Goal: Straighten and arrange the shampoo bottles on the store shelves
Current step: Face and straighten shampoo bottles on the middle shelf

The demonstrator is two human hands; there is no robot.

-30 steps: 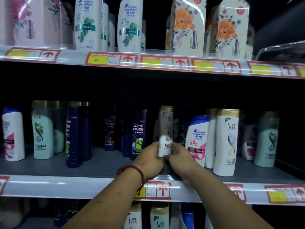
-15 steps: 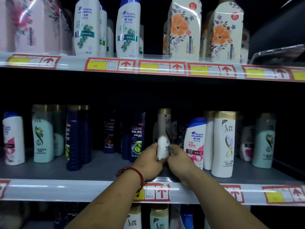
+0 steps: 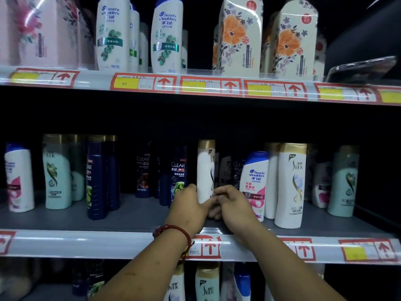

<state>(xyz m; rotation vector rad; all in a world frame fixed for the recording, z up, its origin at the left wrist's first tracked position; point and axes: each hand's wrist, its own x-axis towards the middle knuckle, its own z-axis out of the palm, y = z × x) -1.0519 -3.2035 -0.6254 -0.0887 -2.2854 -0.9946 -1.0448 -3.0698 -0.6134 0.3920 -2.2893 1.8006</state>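
A white Slek bottle with a gold cap (image 3: 205,168) stands upright in the middle of the middle shelf (image 3: 130,216), turned so its label faces right. My left hand (image 3: 189,205), with a red cord on the wrist, grips its lower left side. My right hand (image 3: 233,205) holds its lower right side, fingers curled at the base. Dark Clear bottles (image 3: 178,174) stand just left of it. A Head & Shoulders bottle with a pink label (image 3: 255,181) and a tall white Slek bottle (image 3: 291,185) stand to its right.
Teal Slek bottles (image 3: 56,172), a navy bottle (image 3: 96,179) and a white-pink bottle (image 3: 18,179) stand at the left of the middle shelf. The upper shelf (image 3: 195,83) carries Head & Shoulders bottles and floral packs. More bottles show on the shelf below.
The white gold-capped bottle has been turned between my hands, so more of its plain side faces me. Both hands stay at its base. The view has dropped slightly.
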